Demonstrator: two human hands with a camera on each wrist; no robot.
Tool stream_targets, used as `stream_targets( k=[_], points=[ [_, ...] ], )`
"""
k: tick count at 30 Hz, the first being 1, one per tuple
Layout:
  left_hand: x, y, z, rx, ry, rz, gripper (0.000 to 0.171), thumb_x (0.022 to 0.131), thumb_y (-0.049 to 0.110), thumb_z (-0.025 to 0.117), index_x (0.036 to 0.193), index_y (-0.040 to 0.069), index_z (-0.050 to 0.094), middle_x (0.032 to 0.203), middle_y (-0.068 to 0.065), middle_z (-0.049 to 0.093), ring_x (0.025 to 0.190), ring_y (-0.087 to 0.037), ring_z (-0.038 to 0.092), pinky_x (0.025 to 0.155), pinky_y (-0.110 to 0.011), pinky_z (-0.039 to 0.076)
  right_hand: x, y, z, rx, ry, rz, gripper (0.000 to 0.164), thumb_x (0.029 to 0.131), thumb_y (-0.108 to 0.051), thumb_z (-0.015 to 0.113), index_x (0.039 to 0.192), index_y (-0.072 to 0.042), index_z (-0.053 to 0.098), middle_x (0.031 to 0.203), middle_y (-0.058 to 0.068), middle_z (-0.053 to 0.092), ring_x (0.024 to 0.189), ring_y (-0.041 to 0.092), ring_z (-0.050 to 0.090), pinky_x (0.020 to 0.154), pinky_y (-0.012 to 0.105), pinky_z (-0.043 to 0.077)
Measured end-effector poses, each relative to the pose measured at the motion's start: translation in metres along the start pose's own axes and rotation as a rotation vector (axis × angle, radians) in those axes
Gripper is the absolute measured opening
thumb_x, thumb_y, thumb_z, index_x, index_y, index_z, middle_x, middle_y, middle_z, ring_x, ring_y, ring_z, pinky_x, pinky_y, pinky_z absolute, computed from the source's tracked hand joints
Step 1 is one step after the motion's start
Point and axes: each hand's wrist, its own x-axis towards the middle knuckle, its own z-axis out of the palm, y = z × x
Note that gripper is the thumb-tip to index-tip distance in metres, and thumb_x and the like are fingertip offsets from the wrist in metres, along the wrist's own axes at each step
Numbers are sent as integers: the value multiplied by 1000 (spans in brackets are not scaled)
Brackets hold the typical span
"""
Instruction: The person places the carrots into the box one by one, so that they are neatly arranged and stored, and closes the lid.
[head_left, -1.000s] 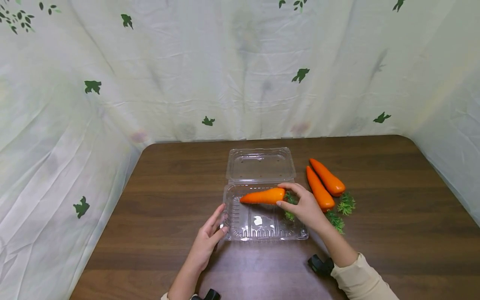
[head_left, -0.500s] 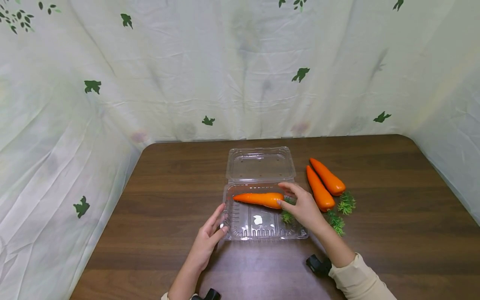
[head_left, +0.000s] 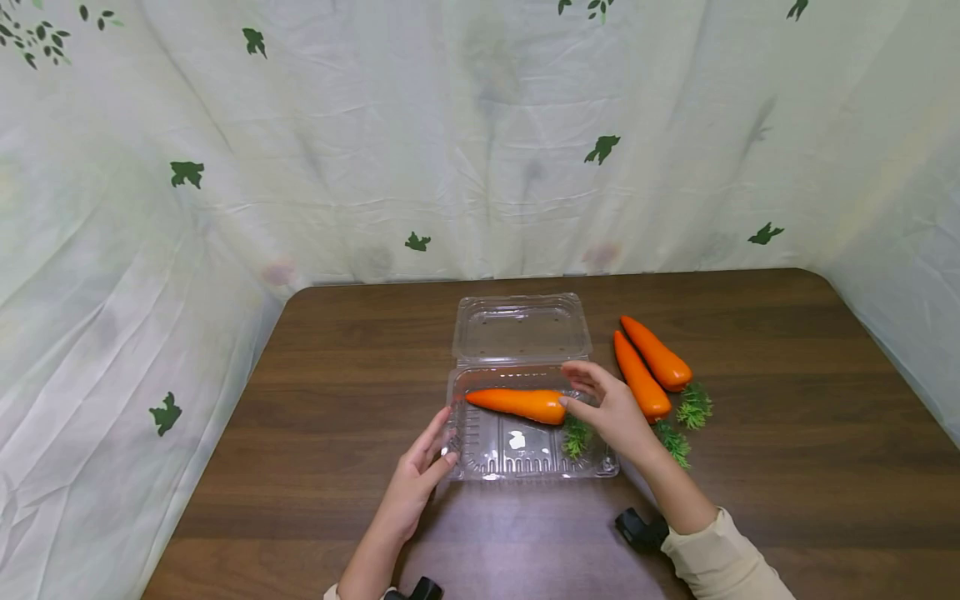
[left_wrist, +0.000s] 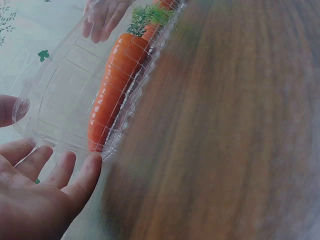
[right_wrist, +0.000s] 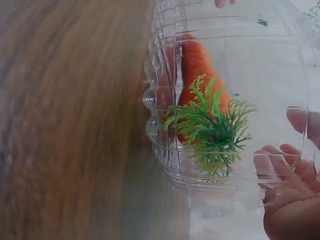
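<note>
An orange toy carrot (head_left: pixel 516 405) with green fronds (head_left: pixel 576 437) lies in the base of a clear plastic clamshell container (head_left: pixel 495 467), tip to the left. My right hand (head_left: pixel 618 417) hovers over the container's right side, fingers apart; the thumb is at the carrot's thick end, and whether it touches is unclear. In the right wrist view, the fronds (right_wrist: pixel 215 127) show through the clear wall, with that hand (right_wrist: pixel 295 200) beside them. My left hand (head_left: pixel 408 479) rests loosely extended fingers against the container's left edge. In the left wrist view, its fingertips touch the end wall near the carrot (left_wrist: pixel 115 90).
Two more toy carrots, a nearer one (head_left: pixel 639 379) and a farther one (head_left: pixel 658 354), lie right of the container with their fronds toward me. The container's lid (head_left: pixel 521 329) is folded back on the brown table (head_left: pixel 337 400). A pale curtain (head_left: pixel 480 167) hangs behind.
The carrot has come down and shifted a little left in the container. My right hand's fingers have come away from it and spread. The left hand has stayed in place.
</note>
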Motion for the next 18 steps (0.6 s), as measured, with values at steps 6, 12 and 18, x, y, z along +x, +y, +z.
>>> stream_targets(
  k=[6, 12, 18],
  points=[
    [0, 0, 0, 30, 7, -1, 57, 88, 1, 53, 140, 14, 33, 144, -3, 28, 126, -27, 32, 97, -33, 30, 0, 9, -1, 63, 12, -7, 46, 81, -3, 65, 122, 4, 47, 122, 22, 49, 113, 36, 46, 93, 38, 37],
    [-1, 0, 0, 33, 10, -7, 58, 88, 2, 54, 140, 16, 33, 143, -1, 29, 126, -26, 32, 95, -29, 32, -2, 14, -6, 101, 44, -64, 46, 81, -6, 65, 123, 3, 46, 120, 19, 50, 112, 35, 46, 92, 31, 39],
    [0, -1, 0, 34, 10, -2, 57, 88, 1, 53, 140, 16, 33, 144, -2, 28, 126, -26, 32, 96, -30, 31, -4, 5, -16, 116, 124, -129, 44, 81, 1, 63, 122, 5, 47, 118, 24, 50, 111, 37, 46, 92, 33, 39]
  ],
)
